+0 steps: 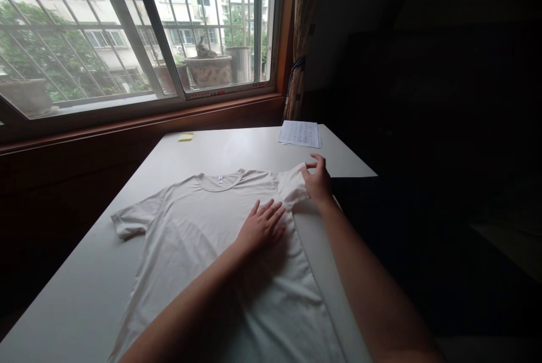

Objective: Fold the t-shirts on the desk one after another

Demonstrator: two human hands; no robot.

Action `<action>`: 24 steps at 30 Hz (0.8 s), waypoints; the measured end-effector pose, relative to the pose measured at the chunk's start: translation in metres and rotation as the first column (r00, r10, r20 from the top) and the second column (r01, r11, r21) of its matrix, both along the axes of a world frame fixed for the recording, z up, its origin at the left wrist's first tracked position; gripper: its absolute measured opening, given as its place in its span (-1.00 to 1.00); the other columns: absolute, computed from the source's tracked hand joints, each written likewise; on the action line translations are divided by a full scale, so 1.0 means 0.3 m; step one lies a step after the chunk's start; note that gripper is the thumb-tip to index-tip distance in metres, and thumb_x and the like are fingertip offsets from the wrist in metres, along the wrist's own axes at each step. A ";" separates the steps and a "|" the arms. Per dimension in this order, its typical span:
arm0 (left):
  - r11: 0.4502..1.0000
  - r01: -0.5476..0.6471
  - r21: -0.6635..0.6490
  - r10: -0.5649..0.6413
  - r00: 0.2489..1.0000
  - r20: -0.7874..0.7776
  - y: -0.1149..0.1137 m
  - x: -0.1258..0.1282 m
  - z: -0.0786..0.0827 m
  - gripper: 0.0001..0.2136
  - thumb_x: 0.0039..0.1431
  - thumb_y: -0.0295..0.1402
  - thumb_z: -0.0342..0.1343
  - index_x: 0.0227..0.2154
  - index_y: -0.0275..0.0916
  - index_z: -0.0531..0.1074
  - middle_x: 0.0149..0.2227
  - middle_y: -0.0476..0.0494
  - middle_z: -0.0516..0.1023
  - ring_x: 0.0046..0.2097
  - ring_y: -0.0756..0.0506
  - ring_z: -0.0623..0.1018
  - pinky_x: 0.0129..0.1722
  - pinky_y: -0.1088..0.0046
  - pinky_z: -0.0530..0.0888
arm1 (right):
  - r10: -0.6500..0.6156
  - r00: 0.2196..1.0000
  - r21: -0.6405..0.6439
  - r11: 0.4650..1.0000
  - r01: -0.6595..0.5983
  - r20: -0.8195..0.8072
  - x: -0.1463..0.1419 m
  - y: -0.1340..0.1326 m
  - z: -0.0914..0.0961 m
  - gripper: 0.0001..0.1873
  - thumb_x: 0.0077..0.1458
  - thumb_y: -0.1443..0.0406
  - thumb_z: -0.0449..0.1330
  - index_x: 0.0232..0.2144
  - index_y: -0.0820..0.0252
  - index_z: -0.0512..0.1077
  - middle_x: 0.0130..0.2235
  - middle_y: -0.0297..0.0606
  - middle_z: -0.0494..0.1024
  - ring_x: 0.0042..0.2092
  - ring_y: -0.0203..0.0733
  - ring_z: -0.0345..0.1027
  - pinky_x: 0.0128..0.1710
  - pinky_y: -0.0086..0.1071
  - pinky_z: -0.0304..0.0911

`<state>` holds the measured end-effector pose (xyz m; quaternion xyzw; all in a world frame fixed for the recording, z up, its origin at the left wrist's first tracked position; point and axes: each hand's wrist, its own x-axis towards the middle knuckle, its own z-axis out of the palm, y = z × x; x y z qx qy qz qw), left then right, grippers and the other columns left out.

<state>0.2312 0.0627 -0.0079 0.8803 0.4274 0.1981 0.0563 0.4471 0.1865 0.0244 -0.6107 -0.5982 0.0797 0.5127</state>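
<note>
A white short-sleeved T-shirt (203,222) lies spread on the white table, its round neckline toward the window and its lower hem out of view. My left hand (262,224) rests on the chest of the shirt, fingers stretched out and slightly spread. At the right sleeve's cuff, my right hand (318,181) pinches the fabric between thumb and index finger. Both forearms reach in from the bottom of the view, and the left one covers part of the shirt's body. Soft wrinkles run across the shirt front.
Printed sheets of paper (300,134) lie at the far right of the table (84,289), and a yellow sticky-note pad (186,137) at its far left. Beyond the table is a barred window (169,30) with potted plants outside. A tied curtain (298,41) hangs beside it.
</note>
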 end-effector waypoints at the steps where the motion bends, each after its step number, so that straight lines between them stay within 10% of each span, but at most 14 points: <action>1: 1.000 0.014 -0.002 -0.014 1.000 -0.015 0.000 -0.001 -0.003 -0.53 0.42 -0.19 -0.04 0.32 -0.17 0.26 0.37 -0.18 0.29 0.42 -0.27 0.21 0.41 -0.12 0.05 | 0.008 1.000 0.007 1.000 -0.008 0.006 -0.006 -0.001 0.007 -0.49 0.15 0.22 0.14 0.14 0.14 0.29 -0.16 -0.16 0.56 -0.08 0.03 0.46 -0.04 -0.15 0.32; 12: 0.998 0.062 -0.023 -0.063 0.997 -0.049 -0.010 0.001 -0.008 -0.54 0.42 -0.14 -0.05 0.31 -0.11 0.26 0.38 -0.15 0.29 0.42 -0.30 0.19 0.38 -0.19 0.08 | 0.387 0.920 0.013 0.922 -0.387 -0.067 -0.122 -0.064 0.088 -0.53 0.23 0.13 0.15 0.15 0.06 0.30 -0.11 -0.24 0.50 -0.54 -0.34 0.33 -0.48 -0.35 0.36; 19: 0.995 0.077 0.060 -0.079 0.996 0.039 0.005 -0.008 0.001 -0.69 0.35 -0.34 0.06 0.11 -0.16 0.44 0.10 -0.22 0.57 0.12 -0.22 0.51 0.28 0.01 0.31 | 0.714 0.567 -0.075 0.593 -0.802 -0.411 -0.196 -0.110 0.110 -0.57 0.22 0.07 0.22 0.07 0.08 0.41 -0.16 -0.26 0.55 -0.37 -0.25 0.51 -0.31 -0.29 0.49; 24: 0.997 0.004 0.082 -0.016 0.990 0.142 -0.007 -0.008 0.035 -0.86 0.27 -0.44 0.07 -0.22 -0.15 0.52 -0.16 -0.13 0.61 -0.11 -0.14 0.54 -0.07 0.31 0.51 | 0.536 0.800 -0.225 0.773 -0.593 -0.270 -0.138 -0.072 0.080 -0.75 0.23 0.16 0.17 -0.13 0.13 0.52 -0.27 -0.28 0.59 -0.44 -0.29 0.45 -0.39 -0.39 0.40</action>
